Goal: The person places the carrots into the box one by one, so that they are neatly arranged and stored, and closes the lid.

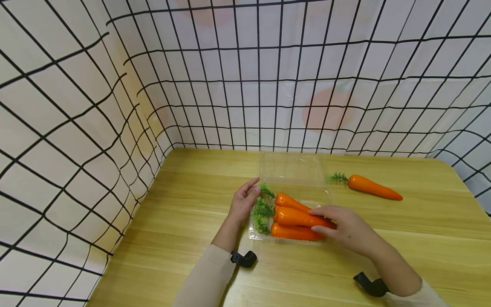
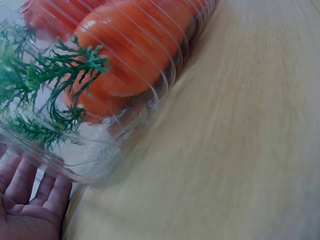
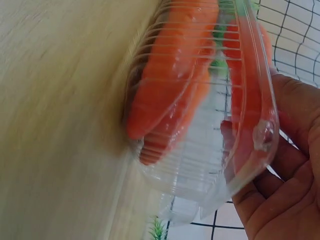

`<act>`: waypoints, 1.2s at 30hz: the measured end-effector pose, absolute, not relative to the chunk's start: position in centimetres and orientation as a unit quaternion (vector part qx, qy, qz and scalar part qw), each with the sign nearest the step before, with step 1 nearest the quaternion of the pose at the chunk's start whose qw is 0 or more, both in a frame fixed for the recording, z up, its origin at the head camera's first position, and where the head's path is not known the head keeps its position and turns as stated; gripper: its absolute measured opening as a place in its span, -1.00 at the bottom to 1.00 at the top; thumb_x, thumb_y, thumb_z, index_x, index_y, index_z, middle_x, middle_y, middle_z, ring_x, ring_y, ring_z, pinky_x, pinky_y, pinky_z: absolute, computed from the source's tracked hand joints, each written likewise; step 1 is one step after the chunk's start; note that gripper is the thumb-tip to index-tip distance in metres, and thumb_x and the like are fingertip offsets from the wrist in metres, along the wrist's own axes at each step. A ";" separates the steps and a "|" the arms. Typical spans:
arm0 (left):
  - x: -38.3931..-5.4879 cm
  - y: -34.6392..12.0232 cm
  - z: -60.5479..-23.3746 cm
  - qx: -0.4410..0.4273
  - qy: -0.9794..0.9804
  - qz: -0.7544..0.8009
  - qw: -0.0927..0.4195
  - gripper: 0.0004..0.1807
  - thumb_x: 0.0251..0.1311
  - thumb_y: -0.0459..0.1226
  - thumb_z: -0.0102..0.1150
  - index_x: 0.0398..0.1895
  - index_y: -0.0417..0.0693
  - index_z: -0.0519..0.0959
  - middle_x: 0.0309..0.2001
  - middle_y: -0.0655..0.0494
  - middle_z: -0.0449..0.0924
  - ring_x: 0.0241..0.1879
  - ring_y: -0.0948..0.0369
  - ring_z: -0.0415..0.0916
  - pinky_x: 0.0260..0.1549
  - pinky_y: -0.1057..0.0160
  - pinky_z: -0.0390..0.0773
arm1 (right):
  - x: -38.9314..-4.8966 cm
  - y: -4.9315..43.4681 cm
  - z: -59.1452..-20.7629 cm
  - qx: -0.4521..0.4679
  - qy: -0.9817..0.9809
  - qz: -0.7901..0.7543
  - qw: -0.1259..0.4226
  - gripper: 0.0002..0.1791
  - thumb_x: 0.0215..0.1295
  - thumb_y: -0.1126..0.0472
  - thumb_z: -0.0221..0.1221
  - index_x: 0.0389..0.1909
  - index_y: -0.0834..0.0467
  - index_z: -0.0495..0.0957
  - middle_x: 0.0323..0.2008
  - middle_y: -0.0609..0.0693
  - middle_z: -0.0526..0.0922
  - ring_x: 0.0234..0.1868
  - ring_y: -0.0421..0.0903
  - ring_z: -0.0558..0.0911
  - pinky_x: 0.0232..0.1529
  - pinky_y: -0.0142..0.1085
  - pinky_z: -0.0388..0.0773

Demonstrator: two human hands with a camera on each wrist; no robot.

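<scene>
The place is booth-like, though what wider room surrounds it cannot be told: black grid mesh (image 1: 258,48) walls three sides of a wood-grain table (image 1: 172,204), with pale sheeting (image 1: 268,64) behind bearing faint, round orange prints (image 1: 324,116).

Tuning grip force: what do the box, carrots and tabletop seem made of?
Box: likely thin plastic, clear and glossy; contents show through ribbed walls. Carrots: probably plastic or coated foam, shiny; sharp highlights. Tabletop: wood or wood-look laminate, low sheen; grain shows, core doesn't.
</scene>
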State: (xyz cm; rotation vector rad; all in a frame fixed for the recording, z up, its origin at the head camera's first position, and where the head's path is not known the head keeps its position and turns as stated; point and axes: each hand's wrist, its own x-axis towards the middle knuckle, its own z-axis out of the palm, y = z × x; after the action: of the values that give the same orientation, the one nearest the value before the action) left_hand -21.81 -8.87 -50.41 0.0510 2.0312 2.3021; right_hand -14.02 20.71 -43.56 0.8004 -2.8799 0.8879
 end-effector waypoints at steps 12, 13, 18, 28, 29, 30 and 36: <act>-21.8 -8.7 -50.4 0.018 0.662 0.749 0.032 -0.55 0.50 -0.27 0.10 0.40 -0.13 0.47 -0.23 0.25 0.69 -0.42 0.38 0.38 -0.39 0.45 0.37 | -14.2 20.0 -44.0 0.246 -0.931 0.268 -0.030 -0.64 0.27 0.07 0.40 0.09 -0.08 0.69 0.01 -0.11 0.75 0.04 -0.03 0.69 0.10 0.04 0.65; -21.8 -8.7 -50.4 0.018 0.662 0.749 0.033 -0.55 0.50 -0.27 0.10 0.40 -0.12 0.47 -0.22 0.26 0.68 -0.42 0.38 0.39 -0.38 0.45 0.37 | -14.2 20.0 -44.0 0.244 -0.931 0.268 -0.031 -0.64 0.27 0.07 0.40 0.09 -0.08 0.69 0.02 -0.11 0.75 0.05 -0.03 0.69 0.10 0.05 0.64; -21.8 -8.7 -50.4 0.019 0.656 0.754 0.034 -0.54 0.50 -0.27 0.09 0.41 -0.14 0.46 -0.26 0.30 0.68 -0.45 0.39 0.35 -0.40 0.45 0.35 | -14.3 20.0 -44.0 0.245 -0.931 0.269 -0.027 -0.63 0.27 0.11 0.40 0.10 -0.05 0.69 0.03 -0.10 0.76 0.09 0.03 0.70 0.13 0.07 0.64; -21.8 -8.9 -50.4 0.018 0.655 0.754 0.034 -0.53 0.48 -0.26 0.11 0.41 -0.13 0.46 -0.26 0.36 0.68 -0.49 0.39 0.32 -0.45 0.45 0.33 | -14.4 21.0 -43.0 0.231 -0.924 0.304 -0.031 -0.64 0.33 0.11 0.36 0.13 0.01 0.67 0.09 -0.04 0.74 0.04 0.04 0.72 0.05 0.05 0.68; -21.8 -8.9 -50.4 0.018 0.656 0.754 0.034 -0.53 0.48 -0.26 0.11 0.41 -0.13 0.46 -0.26 0.36 0.68 -0.49 0.39 0.32 -0.45 0.45 0.33 | -14.5 21.1 -42.9 0.229 -0.923 0.307 -0.032 -0.63 0.34 0.10 0.36 0.14 0.02 0.66 0.09 -0.02 0.74 0.04 0.05 0.71 0.05 0.06 0.69; -21.8 -8.9 -50.4 0.019 0.656 0.754 0.034 -0.53 0.49 -0.26 0.11 0.41 -0.13 0.46 -0.26 0.36 0.68 -0.49 0.39 0.32 -0.45 0.45 0.32 | -14.5 21.3 -42.8 0.226 -0.923 0.309 -0.032 -0.63 0.34 0.10 0.35 0.15 0.03 0.66 0.09 -0.01 0.73 0.03 0.05 0.71 0.04 0.06 0.69; -21.9 -8.9 -50.5 0.020 0.654 0.756 0.034 -0.53 0.49 -0.27 0.10 0.41 -0.15 0.45 -0.28 0.36 0.67 -0.51 0.40 0.30 -0.47 0.46 0.31 | -14.8 22.2 -42.3 0.219 -0.930 0.295 -0.008 -0.63 0.34 0.13 0.35 0.15 0.07 0.66 0.07 0.01 0.75 0.00 0.04 0.71 0.01 0.05 0.69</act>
State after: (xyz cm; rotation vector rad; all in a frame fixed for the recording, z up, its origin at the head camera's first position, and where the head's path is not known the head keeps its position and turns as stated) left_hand -21.86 -8.87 -50.46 0.0610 2.0105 2.3249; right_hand -14.77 22.17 -42.34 0.6914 -2.9378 0.9307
